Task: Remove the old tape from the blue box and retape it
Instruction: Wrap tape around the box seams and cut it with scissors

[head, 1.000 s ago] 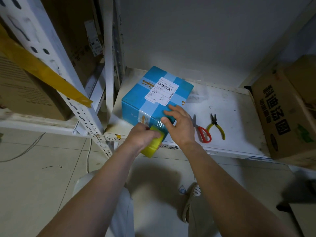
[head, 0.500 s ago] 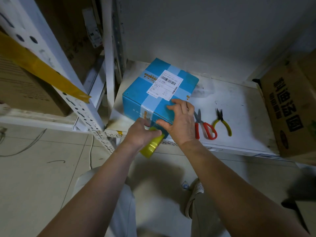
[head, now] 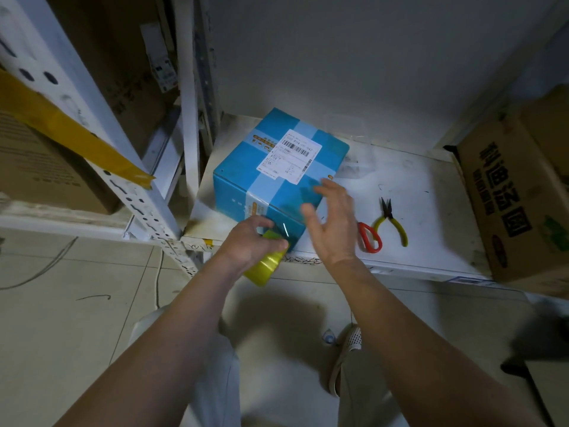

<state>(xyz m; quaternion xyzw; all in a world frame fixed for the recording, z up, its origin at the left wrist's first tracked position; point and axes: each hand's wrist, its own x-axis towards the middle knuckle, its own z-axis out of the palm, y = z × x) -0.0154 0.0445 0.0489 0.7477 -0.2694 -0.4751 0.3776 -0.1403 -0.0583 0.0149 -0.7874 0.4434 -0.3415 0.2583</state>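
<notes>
A blue box [head: 237, 188] with a white shipping label and pale tape bands sits on the white shelf [head: 425, 186], near its front left corner. My left hand [head: 249, 241] grips a yellow-green tape roll [head: 266, 268] against the box's front lower corner, where a glossy strip of clear tape runs onto the box. My right hand [head: 334, 223], blurred, hovers with fingers spread just to the right of the box's front corner, off its surface.
Red-handled scissors [head: 369, 238] and yellow-handled pliers [head: 392, 223] lie on the shelf right of my right hand. A large brown carton [head: 517, 192] stands at the far right. White rack posts [head: 189, 118] rise to the left. Tiled floor lies below.
My right hand has lifted off the box's top front edge and spread open to the right. My left hand stays on the tape roll at the box's front corner.
</notes>
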